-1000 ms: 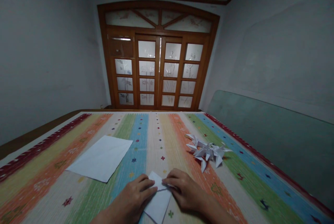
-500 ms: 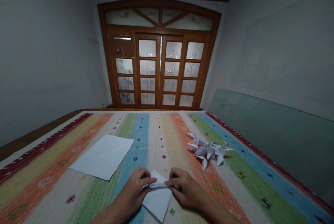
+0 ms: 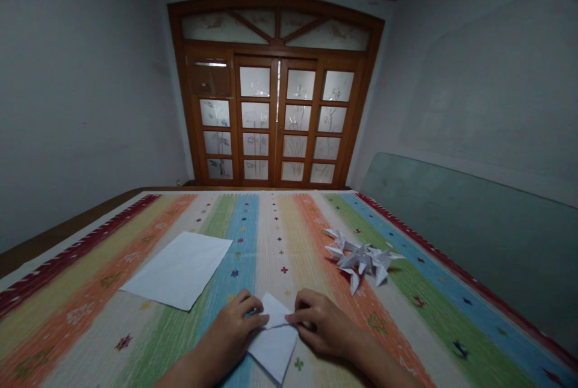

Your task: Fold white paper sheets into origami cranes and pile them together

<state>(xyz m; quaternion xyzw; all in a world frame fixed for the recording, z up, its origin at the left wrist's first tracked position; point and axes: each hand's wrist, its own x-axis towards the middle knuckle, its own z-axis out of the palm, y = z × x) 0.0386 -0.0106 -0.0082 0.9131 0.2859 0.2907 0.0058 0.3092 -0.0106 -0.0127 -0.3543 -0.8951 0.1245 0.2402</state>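
A brown wooden door (image 3: 275, 123) with many frosty glass panes is standing at the far end of a room with pale walls. A sheet of greenish glass (image 3: 465, 237) is leaning against the wall on the right side. A big striped cloth (image 3: 266, 255) with red, orange, green and blue bands and small stitched shapes is lying across the low surface in front of the person.

A folded white paper (image 3: 273, 349) is sitting on the near part of the cloth, with one pointy corner aiming at 6 o'clock. The left hand (image 3: 230, 328) is at the paper's 9 o'clock side. It is curled and its fingers are pressing on the paper's left edge. The right hand (image 3: 320, 325) is at the paper's 3 o'clock side, and its fingertips are pinching the paper's top fold in a narrow grip. Both hands are holding the paper low on the cloth.

A flat white paper sheet (image 3: 178, 270) is lying well apart at about 10 o'clock. A spiky folded paper shape (image 3: 361, 261) is resting at about 2 o'clock.
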